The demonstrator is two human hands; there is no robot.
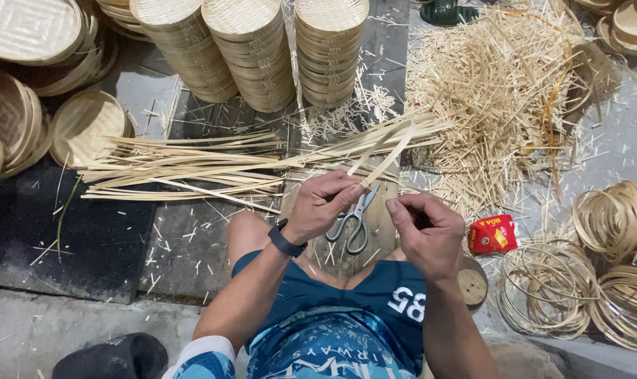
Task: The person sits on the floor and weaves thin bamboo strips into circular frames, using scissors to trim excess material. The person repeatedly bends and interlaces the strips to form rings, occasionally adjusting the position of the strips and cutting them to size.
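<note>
Behind the scissors [353, 223], the left hand [322, 210] pinches 1 bamboo strip [388, 160], the right hand [425, 231] is curled, contents unclear; many uncut strips [192, 168] remain left of them

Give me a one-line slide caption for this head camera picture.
Left hand pinches a bamboo strip above scissors, right hand curled beside.

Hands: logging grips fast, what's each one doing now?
Left hand: closed, pinching a bamboo strip.
Right hand: curled closed; contents cannot be told.
</note>
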